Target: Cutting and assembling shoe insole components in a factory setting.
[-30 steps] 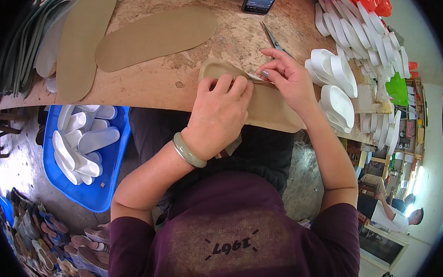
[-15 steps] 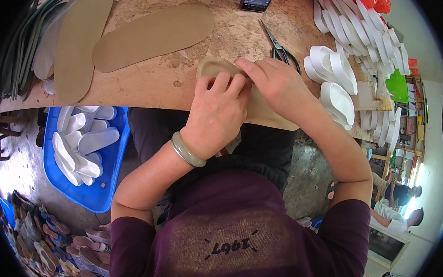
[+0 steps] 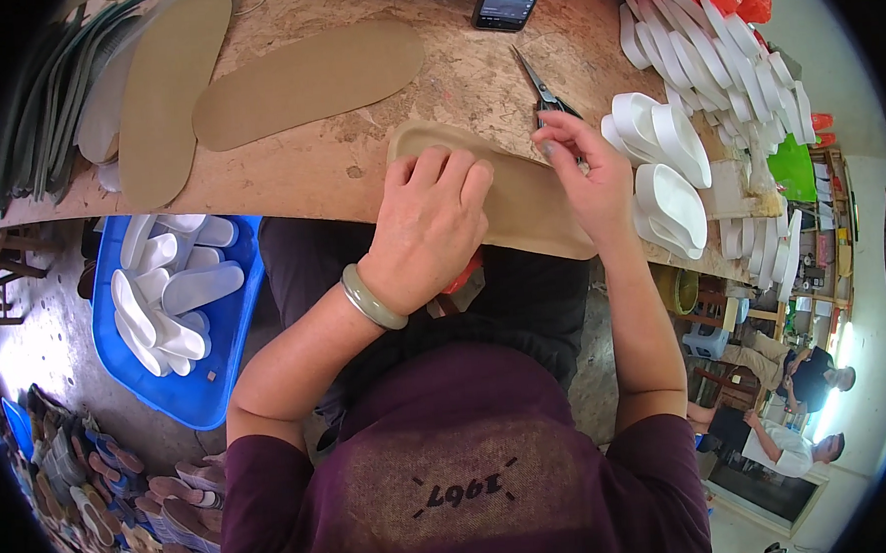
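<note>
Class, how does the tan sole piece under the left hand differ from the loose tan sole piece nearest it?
The left hand rests on the near sole piece; no hand touches the far sole piece. Rightwards, the near sole piece slants toward the person; the far sole piece slants away. The near sole piece seems to have a raised rim; the far sole piece looks flat. Both are tan and long.

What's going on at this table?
Someone is handling a tan sole-shaped piece at the near edge of the wooden table. The left hand rests on it with fingers curled; the right hand is raised by its right end, and whether those fingers hold anything is unclear. Scissors lie just beyond the right hand. Two flat tan sole shapes lie to the left, and white shoe-shaped pieces are stacked to the right.
</note>
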### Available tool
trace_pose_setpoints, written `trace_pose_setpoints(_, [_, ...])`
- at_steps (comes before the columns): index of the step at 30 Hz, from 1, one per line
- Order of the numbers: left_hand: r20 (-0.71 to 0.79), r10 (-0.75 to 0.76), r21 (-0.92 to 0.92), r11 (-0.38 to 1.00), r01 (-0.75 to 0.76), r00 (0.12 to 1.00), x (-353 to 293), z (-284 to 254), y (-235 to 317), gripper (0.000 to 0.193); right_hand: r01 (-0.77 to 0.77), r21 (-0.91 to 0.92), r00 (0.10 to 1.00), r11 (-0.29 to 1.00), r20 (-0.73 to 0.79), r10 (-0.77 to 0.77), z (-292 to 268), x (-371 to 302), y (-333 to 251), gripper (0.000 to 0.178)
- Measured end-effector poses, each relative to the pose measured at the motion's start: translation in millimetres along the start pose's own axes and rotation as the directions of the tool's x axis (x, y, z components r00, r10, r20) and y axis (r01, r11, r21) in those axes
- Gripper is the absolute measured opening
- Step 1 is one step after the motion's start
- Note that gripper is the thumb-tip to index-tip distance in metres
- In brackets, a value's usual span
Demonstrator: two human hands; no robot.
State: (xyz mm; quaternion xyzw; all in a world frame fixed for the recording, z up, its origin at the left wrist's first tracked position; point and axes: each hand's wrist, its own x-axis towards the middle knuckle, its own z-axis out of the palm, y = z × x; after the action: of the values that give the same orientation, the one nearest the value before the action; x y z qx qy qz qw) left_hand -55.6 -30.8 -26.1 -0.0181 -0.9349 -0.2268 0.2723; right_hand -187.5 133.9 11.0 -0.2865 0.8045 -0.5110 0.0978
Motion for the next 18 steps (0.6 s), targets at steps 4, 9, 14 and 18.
trace_pose_setpoints(4, [0.013, 0.048, 0.077, 0.996, -0.049, 0.999, 0.7, -2.8, 3.5, 0.023, 0.2, -0.326, 0.977, 0.924, 0.135, -0.164, 6.2, 2.3, -20.2, 0.038])
trace_pose_setpoints(9, [-0.005, 0.092, 0.063, 0.994, -0.092, 0.996, -0.2, 1.2, 6.6, 0.032, 0.218, -0.4, 0.973, 0.89, 0.158, -0.168, 23.0, 5.4, -15.7, 0.039])
trace_pose_setpoints(14, [0.046, 0.114, 0.051, 0.992, -0.116, 0.992, -3.5, 3.2, 7.6, 0.039, -0.099, -0.212, 0.962, 0.972, 0.23, 0.148, 18.2, 25.6, -12.5, 0.036])
trace_pose_setpoints(18, [0.066, 0.072, 0.003, 0.997, -0.072, 0.995, -4.5, 0.8, 9.0, 0.039, -0.551, 0.088, 0.75, 0.83, 0.487, 0.446, 8.2, 55.9, -8.7, 0.04])
